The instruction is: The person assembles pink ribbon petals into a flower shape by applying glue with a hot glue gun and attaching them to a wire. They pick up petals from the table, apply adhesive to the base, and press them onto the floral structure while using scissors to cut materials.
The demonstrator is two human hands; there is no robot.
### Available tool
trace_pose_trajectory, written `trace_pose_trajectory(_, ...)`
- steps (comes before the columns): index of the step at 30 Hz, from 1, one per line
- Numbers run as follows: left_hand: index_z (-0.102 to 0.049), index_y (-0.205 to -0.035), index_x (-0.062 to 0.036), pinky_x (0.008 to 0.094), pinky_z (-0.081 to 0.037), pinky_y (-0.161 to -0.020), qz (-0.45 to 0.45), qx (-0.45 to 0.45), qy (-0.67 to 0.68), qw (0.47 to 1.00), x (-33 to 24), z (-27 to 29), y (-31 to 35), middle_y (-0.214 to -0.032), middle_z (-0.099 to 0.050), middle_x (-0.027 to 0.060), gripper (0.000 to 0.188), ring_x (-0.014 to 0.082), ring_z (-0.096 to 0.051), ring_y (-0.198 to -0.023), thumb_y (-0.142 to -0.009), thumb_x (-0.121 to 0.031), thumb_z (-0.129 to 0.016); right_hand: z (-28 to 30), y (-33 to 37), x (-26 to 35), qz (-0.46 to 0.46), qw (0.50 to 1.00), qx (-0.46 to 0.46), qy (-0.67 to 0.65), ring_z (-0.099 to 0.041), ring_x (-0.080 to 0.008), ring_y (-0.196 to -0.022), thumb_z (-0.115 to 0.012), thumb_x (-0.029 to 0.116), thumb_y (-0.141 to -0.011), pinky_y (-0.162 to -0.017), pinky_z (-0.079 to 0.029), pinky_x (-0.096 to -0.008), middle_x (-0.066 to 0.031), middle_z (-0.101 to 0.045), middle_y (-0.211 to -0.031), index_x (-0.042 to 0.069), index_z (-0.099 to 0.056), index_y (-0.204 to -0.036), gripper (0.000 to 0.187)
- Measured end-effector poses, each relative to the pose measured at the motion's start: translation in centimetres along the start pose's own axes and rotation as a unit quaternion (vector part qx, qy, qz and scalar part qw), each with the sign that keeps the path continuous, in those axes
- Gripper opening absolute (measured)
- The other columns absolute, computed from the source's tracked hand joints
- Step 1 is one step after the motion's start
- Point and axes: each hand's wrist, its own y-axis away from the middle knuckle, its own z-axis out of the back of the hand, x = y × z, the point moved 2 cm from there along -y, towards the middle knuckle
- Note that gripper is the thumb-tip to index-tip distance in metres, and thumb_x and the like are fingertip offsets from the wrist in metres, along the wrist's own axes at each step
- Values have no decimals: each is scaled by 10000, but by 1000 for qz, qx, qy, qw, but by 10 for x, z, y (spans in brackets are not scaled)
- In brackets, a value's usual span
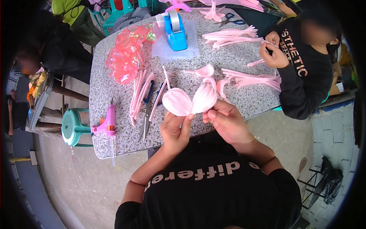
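Observation:
Over the near edge of the speckled table (114,137), my left hand (174,129) pinches the base of a pink oval petal (176,101). My right hand (225,120) grips a second pink petal (204,97) beside it, and the two petals touch at their lower ends. A pink wire stem curls up from the right petal. Just left of my hands lie scissors (146,118) and several pink wrapped sticks (138,95).
A pink glue gun (108,124) lies at the table's left front. A blue tape dispenser (175,28) and crumpled pink cellophane (127,57) sit further back. A person in black at the right holds a pink stick, with more pink sticks (251,80) nearby. A green stool (74,128) stands left.

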Motion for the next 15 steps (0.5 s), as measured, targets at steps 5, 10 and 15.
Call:
trace_pose_trajectory(5,-540,-814,19,273,-395,-619,-17,1,-9,1000,2,-4,-1,-766,-534,127,140,232,-509,-679,-676,-1,-546,-3,-1,-5,10,998,-30,54,-496,-76,-732,-503,28,-740,-632,-404,-194,-39,-529,-786,-36,-505,-904,177)
trace_pose_trajectory(10,-540,-821,17,286,-393,-648,-34,-15,16,999,2,-7,3,-786,-537,128,160,244,-510,-713,-663,1,-559,-2,-2,-14,37,993,-50,103,-513,-79,-723,-501,17,-740,-616,-407,-191,-55,-542,-795,-49,-520,-862,140)
trace_pose_trajectory(15,-534,-834,16,282,-391,-651,-50,-1,-20,999,3,-5,4,-780,-536,127,157,240,-512,-718,-678,-1,-544,-4,1,-16,121,980,-35,151,-519,-89,-699,-516,10,-728,-607,-400,-186,-62,-544,-792,-43,-538,-816,106)
